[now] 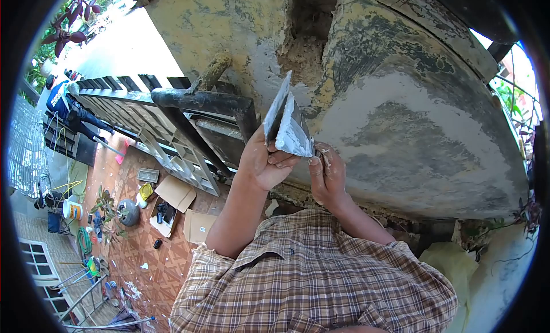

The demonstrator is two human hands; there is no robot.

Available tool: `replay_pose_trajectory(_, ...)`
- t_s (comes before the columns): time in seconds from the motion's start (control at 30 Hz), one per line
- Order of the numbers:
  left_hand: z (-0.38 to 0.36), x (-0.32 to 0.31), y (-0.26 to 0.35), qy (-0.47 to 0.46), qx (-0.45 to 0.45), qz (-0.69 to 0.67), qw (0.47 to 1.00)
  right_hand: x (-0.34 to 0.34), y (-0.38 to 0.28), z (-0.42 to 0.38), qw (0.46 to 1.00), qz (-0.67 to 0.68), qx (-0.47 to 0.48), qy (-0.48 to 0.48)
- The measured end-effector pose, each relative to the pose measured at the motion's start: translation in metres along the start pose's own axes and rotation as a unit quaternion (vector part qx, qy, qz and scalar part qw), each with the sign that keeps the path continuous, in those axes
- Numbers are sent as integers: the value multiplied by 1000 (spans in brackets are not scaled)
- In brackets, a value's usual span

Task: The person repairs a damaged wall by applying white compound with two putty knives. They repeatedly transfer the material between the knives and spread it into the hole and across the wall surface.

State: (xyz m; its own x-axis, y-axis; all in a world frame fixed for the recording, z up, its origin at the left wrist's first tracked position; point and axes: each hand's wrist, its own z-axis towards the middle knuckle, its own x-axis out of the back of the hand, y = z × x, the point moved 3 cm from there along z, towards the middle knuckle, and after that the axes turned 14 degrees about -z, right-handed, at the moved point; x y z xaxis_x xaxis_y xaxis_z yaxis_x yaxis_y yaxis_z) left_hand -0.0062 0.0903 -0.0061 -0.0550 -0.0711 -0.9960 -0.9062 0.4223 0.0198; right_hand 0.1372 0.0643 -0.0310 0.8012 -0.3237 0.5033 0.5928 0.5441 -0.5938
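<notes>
Through my feed I see a curved, weathered wall [401, 161] patched in grey, off-white and faded yellow, with a rough, dark recess [312, 24] broken into it. Beside it I make out a dark metal gate [200, 101] and a reddish patterned tile floor [129, 255] scattered with opened cardboard [176, 192]. Bright daylight washes over the far side, where I find white-framed windows [37, 258] and leafy plants [69, 35].

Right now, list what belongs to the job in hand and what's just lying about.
Seemingly in the job: two paste-smeared blades; left hand; right hand; patched wall.
Seemingly lying about: cardboard box; green hose; small black object on the tiles.
</notes>
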Motion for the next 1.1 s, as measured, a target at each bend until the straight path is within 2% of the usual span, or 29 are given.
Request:
replay_pose_trajectory(0.13,2,-9,-8,32,-45,20,998,5,-13,8,999,-51,13,-13)
replay_pose_trajectory(0.2,-1,-21,-13,180,-122,29,976,2,-13,6,998,-59,-2,-31)
replay_pose_trajectory(0.23,-1,-17,-11,181,-123,29,975,-1,-12,4,999,-50,-4,-22)
replay_pose_trajectory(0.3,0,-10,-11,56,-55,24,997,-2,-13,0,999,-40,-9,-15)
replay_pose_trajectory(0.4,-5,-7,-9,18,-19,75,997,-5,-11,3,998,-9,-45,-41)
replay_pose_trajectory(0.47,-1,13,-14,-7,-1,59,998,-6,-8,10,999,21,-19,30)
replay_pose_trajectory(0.57,-1,28,-19,-33,38,32,998,9,-16,28,997,42,-47,36)
replay_pose_trajectory(0.63,-6,29,-11,-34,-34,-55,997,16,-12,33,997,22,-65,22)
replay_pose_trajectory(0.67,-12,32,2,24,-91,8,995,19,-8,36,997,6,-82,2)
replay_pose_trajectory(0.7,-20,30,14,101,-209,64,971,20,-4,38,997,4,-82,4)
replay_pose_trajectory(0.77,-36,13,28,42,-334,133,932,21,7,38,992,50,-118,-16)
replay_pose_trajectory(0.8,-40,7,28,45,-335,132,932,21,8,38,991,51,-119,-19)
replay_pose_trajectory(0.87,-50,-9,34,-5,-443,223,869,18,11,37,979,124,-154,-40)
replay_pose_trajectory(0.9,-49,-8,35,-3,-446,222,867,17,10,37,979,126,-154,-44)
replay_pose_trajectory(0.97,-47,-10,37,-1,-556,310,771,16,6,36,985,88,-131,-64)
replay_pose_trajectory(1.0,-47,-11,40,20,-572,346,744,15,2,36,985,88,-129,-67)
replay_pose_trajectory(1.1,-44,-13,40,15,-587,303,750,13,-8,35,992,58,-101,-56)
